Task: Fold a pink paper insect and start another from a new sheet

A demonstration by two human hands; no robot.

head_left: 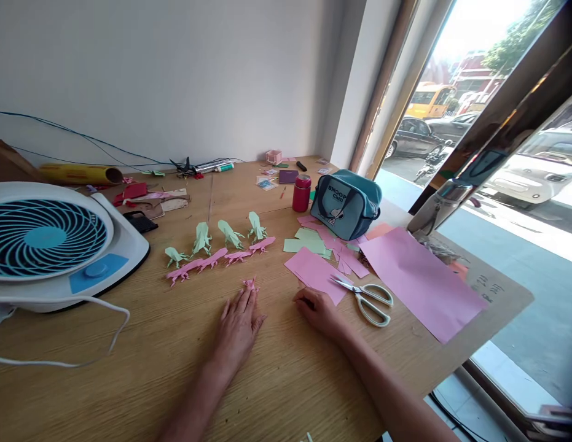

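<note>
My left hand (238, 325) lies on the wooden table, fingers stretched out and open. Its fingertips touch a small pink folded-paper figure (250, 284), which they partly cover. To the right, my right hand (319, 312) rests in a loose fist near the lower edge of a pink paper sheet (316, 270); I see nothing in it. Scissors (371, 301) with pale handles lie beyond that hand, their blades over the sheet. Ahead of my left hand stand several green folded-paper figures (230, 234), with a row of pink folded-paper figures (212, 260) in front of them.
A white and blue fan (124, 245) stands at left, its white cord (115, 334) crossing the table. A red flask (301, 193) and a teal bag (343, 205) stand ahead at right. Green paper pieces (304, 245) and a large pink sheet (419, 276) lie near the window.
</note>
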